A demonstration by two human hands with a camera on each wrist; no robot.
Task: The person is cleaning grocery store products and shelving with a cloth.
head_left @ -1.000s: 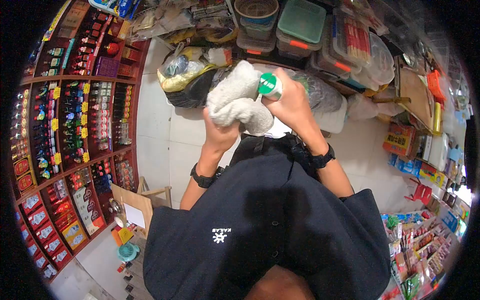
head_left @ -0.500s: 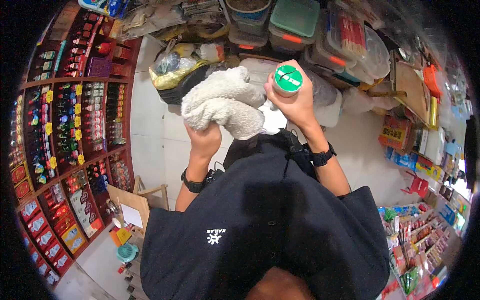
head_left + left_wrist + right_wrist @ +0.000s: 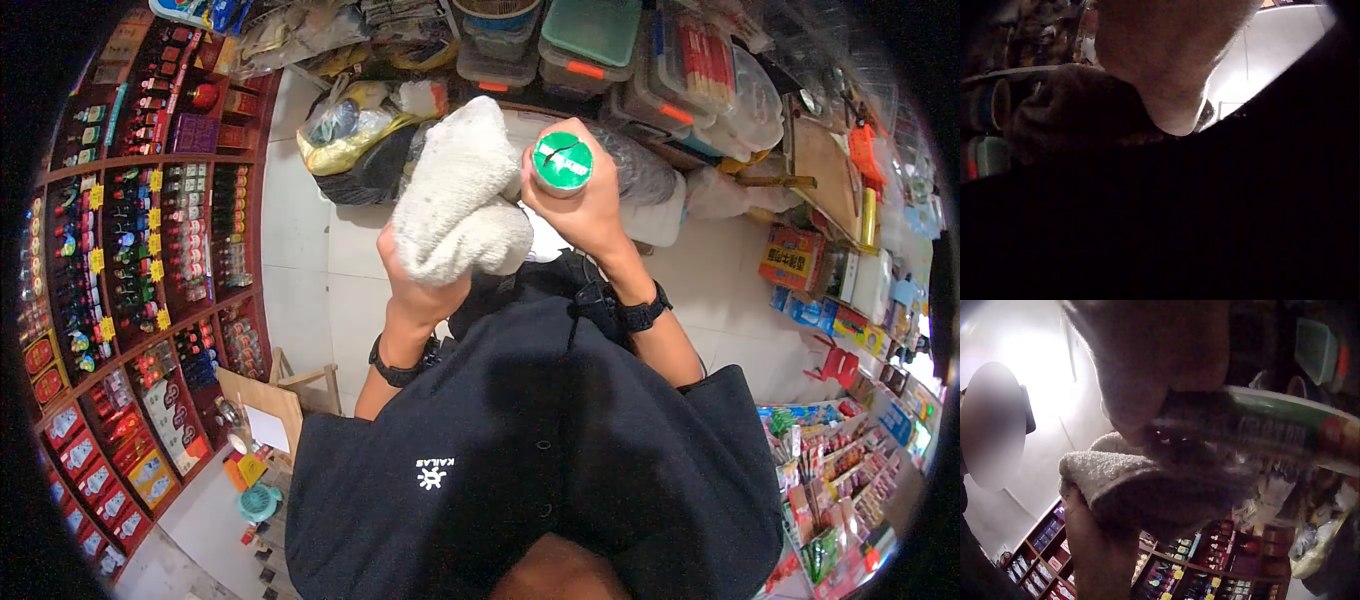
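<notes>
My left hand (image 3: 422,290) grips a bunched, whitish towel (image 3: 455,190) that stands up above the fingers. Beside it, my right hand (image 3: 590,205) holds a cylindrical container with a green end (image 3: 562,163) turned toward the head camera; a dark line crosses that end. In the right wrist view the container's green and white side (image 3: 1272,419) shows lettering, under the dark right hand (image 3: 1147,369), and the towel (image 3: 1110,475) lies close by in the left hand (image 3: 1100,550). The left wrist view is mostly dark, with part of the left hand (image 3: 1172,62) at the top.
Red-brown shelves (image 3: 150,160) of bottles and boxes line the left side. Plastic bins (image 3: 590,35) and a yellow bag (image 3: 345,155) stand beyond the hands. Packets (image 3: 830,490) fill the lower right, and a wooden chair (image 3: 320,385) stands at lower left.
The container's green end has turned to face the head camera. The towel moved left and lower, then came back up and right, more upright now. Both hands keep their hold.
</notes>
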